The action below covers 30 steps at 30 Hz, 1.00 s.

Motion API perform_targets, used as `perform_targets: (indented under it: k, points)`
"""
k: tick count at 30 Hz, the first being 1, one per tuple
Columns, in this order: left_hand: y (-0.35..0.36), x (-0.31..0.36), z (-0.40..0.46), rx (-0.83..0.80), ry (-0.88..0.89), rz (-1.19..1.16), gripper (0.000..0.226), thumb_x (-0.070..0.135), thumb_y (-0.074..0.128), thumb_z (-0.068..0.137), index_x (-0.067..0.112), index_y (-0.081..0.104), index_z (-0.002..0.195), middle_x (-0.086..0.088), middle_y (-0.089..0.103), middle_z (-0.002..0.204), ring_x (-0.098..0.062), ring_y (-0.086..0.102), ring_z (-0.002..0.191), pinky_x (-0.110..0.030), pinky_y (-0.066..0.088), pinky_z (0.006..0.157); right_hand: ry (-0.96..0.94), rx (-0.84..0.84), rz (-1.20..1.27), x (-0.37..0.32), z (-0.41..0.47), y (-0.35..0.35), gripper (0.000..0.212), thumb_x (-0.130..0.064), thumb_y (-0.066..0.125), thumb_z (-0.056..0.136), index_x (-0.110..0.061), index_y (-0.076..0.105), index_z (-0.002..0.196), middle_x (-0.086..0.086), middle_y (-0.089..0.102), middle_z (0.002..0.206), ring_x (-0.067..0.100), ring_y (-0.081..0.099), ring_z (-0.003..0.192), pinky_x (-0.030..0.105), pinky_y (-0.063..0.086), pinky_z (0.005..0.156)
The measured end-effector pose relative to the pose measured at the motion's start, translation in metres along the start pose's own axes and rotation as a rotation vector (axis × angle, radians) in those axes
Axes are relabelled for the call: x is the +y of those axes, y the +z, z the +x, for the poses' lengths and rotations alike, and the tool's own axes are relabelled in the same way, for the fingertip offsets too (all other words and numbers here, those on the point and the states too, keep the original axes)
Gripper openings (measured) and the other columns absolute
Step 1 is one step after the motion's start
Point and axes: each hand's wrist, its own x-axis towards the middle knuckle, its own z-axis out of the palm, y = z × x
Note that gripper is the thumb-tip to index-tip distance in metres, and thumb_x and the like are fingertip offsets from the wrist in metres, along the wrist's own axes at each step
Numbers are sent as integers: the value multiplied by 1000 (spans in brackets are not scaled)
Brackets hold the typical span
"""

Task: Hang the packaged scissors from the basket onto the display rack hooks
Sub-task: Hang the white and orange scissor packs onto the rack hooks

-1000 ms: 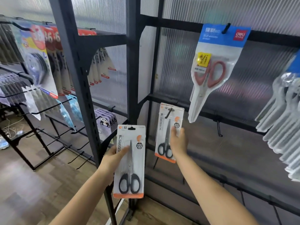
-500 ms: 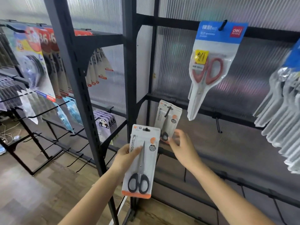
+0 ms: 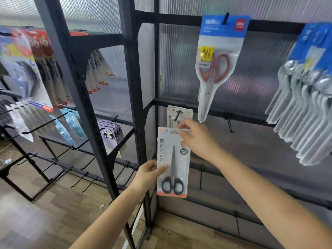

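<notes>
Both hands pinching 1 scissors pack (image 3: pixel 172 164): left hand (image 3: pixel 150 172) at left edge, right hand (image 3: pixel 196 141) at top edge, just below hook (image 3: pixel 177 115).

Both hands held scissors pack (image 3: pixel 172 162) upright: left hand (image 3: pixel 150 174) pinched side edge, right hand (image 3: pixel 198 141) pinched top, just below hung pack (image 3: pixel 177 116).

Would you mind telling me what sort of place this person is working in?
Most likely a stationery shop aisle: black display racks with peg hooks, hanging red-handled scissors, and carded black-handled scissors held by both the left hand and right hand.
</notes>
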Motion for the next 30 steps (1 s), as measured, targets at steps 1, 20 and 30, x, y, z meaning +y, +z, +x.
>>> perform_targets:
  k: [1, 20, 30]
  points:
    - [-2, -3, 1, 10, -4, -4, 14, 19, 69, 84, 8, 60, 81, -6, 69, 79, -24, 67, 81, -42, 53, 85, -3, 20, -2, -2, 4, -1, 12, -15, 51, 96, -11, 58, 104, 3, 59, 104, 11, 59, 76, 19, 53, 64]
    - [1, -5, 38, 140, 25, 15, 15, 23, 68, 86, 11, 63, 93, -7, 67, 93, -25, 64, 92, -39, 52, 84, -37, 168, -149, 14, 35, 16, 13, -11, 50, 95, -11, 59, 104, 0, 56, 104, 17, 55, 92, 42, 53, 78]
    - [6, -3, 61, 206, 1, 30, 13, 24, 68, 86, 18, 67, 97, -3, 69, 94, -24, 65, 96, -43, 52, 90, -34, 195, -356, 24, 35, 32, 41, 1, 41, 95, -7, 43, 135, 9, 43, 134, 23, 42, 121, 34, 38, 100]
